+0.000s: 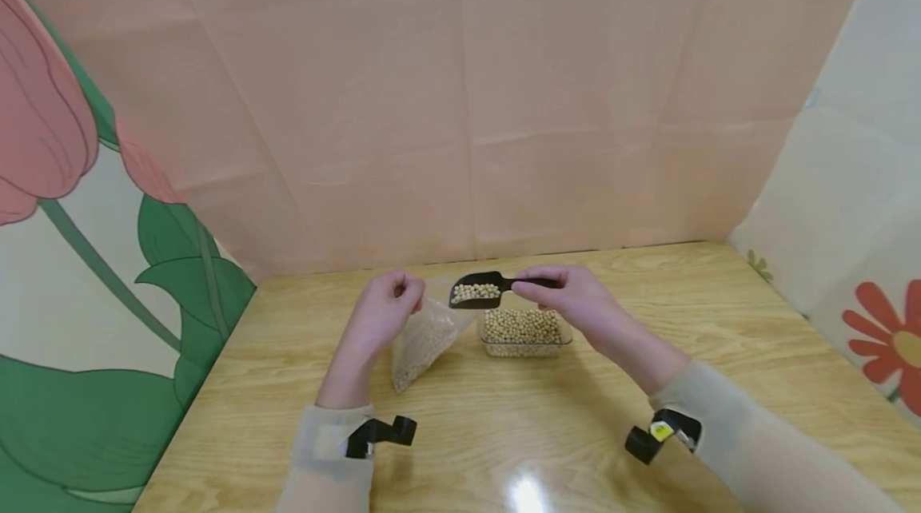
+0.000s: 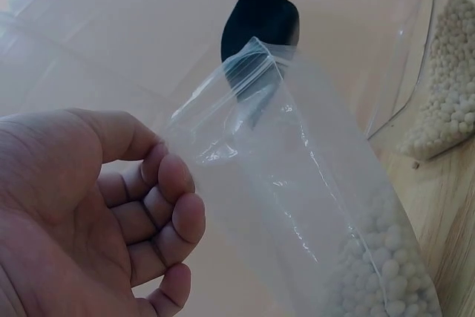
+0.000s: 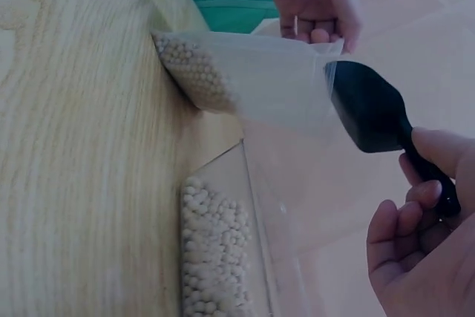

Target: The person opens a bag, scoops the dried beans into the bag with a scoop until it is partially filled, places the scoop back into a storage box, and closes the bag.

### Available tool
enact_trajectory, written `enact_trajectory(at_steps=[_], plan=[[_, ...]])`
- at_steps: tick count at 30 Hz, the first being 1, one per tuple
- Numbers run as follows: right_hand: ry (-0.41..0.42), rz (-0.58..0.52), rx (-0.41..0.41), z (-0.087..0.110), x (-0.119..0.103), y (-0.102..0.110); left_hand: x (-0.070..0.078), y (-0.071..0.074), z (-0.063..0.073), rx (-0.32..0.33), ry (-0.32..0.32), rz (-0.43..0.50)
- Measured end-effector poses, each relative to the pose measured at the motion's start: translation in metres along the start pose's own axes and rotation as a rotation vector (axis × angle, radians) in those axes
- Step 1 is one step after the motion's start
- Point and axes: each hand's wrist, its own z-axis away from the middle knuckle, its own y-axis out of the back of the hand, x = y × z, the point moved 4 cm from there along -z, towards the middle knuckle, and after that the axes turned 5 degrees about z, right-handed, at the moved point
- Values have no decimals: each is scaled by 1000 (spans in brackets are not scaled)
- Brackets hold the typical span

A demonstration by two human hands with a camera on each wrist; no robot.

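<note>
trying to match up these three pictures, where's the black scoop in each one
Head: black scoop just below centre, in the right hand.
Left wrist: black scoop near the top, right of centre, its tip seen through the clear bag.
Right wrist: black scoop right of centre, in the upper half.
Shared landmark: the clear bag.

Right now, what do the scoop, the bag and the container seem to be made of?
Scoop: likely hard plastic; evenly black and opaque, with a smooth, fairly matte surface.
Bag: probably thin, glossy plastic film; see-through, creased, with bright glints.
Container: clear and smooth, probably rigid plastic; pale grains show through its wall, though glass cannot be ruled out.
</note>
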Motion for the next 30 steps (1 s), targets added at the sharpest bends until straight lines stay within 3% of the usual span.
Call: enact_trajectory(at_steps=[10, 30], plan=[[71, 245, 19, -3, -21, -1, 1, 1, 1, -7, 4, -2], [188, 370, 20, 4, -52, -1, 0, 2, 3, -11, -6, -5]])
